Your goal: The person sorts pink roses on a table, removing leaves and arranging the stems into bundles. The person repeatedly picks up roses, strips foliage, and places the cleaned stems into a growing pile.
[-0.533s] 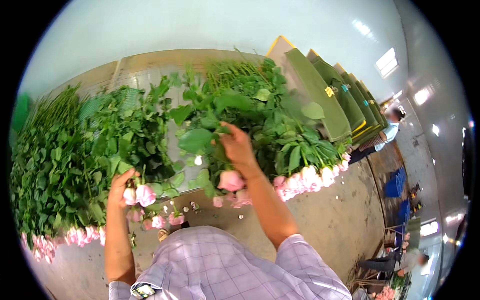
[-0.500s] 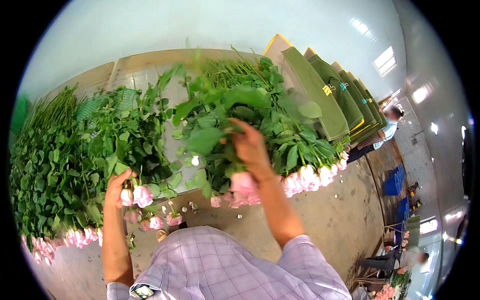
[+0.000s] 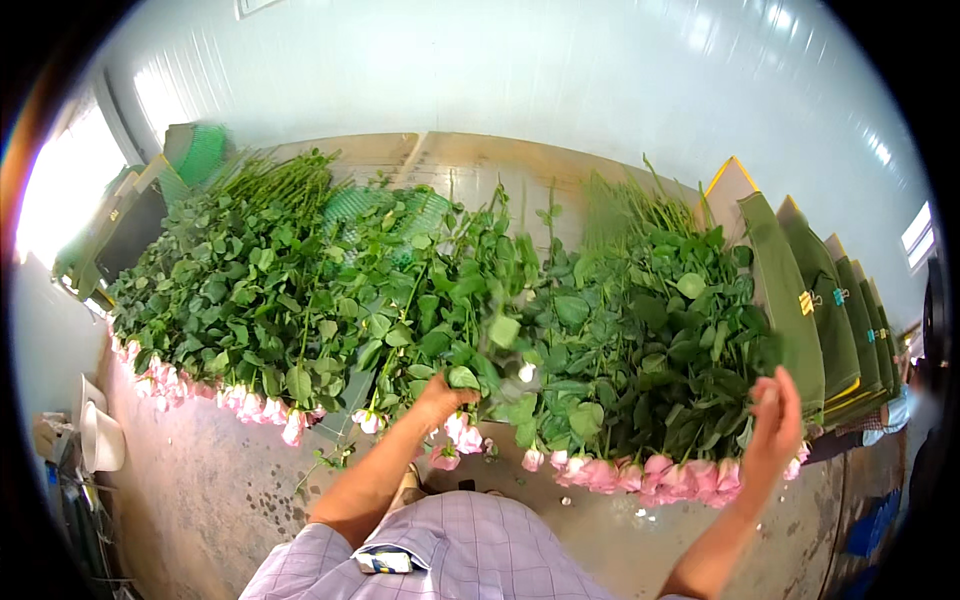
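We face big rose pile (image 3: 650, 330) on worktop (image 3: 350, 395), its heads hanging over near edge. Left of pile, our left hand (image 3: 440, 402) curls round leafy stems, pinching pink roses (image 3: 463, 434) above their heads. At pile's right, our right hand (image 3: 775, 420) is raised, partly curled; whether it pinches leaf, we cannot tell. Green boards (image 3: 785, 300) crowd pile's right; floor (image 3: 590, 530) spreads in front. Packet (image 3: 386, 560) nearest us bears markings too small to read.

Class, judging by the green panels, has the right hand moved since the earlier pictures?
Yes: the right hand has moved rightward, now much closer to the green panels.
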Tool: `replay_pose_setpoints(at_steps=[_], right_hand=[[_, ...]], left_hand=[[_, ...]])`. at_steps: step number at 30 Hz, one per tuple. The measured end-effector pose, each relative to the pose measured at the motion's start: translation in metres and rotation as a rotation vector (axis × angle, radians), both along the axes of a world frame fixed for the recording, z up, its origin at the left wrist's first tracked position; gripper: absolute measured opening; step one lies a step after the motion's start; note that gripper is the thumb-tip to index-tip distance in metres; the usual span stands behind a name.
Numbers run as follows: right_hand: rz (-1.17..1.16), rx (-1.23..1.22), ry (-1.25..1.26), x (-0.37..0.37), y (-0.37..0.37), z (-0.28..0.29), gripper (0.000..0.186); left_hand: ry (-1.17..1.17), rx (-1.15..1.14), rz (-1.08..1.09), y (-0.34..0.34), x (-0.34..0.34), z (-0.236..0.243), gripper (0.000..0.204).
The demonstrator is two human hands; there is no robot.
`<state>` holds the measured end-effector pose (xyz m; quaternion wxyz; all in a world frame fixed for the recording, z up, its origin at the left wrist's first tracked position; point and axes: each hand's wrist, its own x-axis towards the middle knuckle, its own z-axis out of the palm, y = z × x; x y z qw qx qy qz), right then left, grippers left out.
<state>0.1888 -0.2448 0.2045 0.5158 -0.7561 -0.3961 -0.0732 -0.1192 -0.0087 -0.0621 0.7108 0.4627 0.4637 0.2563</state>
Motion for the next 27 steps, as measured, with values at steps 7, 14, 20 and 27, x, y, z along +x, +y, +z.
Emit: replay_pose_setpoints(at_steps=[7,14,20,27], right_hand=[[0.548,-0.182,0.693,-0.128,0.155,-0.214,0.034],[0.55,-0.095,1.118,-0.133,0.188,-0.257,0.024],[0.384,-0.301,0.803,-0.124,0.181,-0.275,0.029],[0.345,-0.269,0.831,-0.128,0.178,-0.285,0.031]], left_hand=[[-0.242,-0.351,-0.075,-0.007,0.019,0.05,0.026],[-0.355,-0.328,-0.053,0.019,-0.043,0.05,0.028],[0.739,0.536,-0.358,-0.011,-0.027,-0.003,0.056],[0.866,0.498,-0.496,-0.029,-0.022,0.003,0.044]])
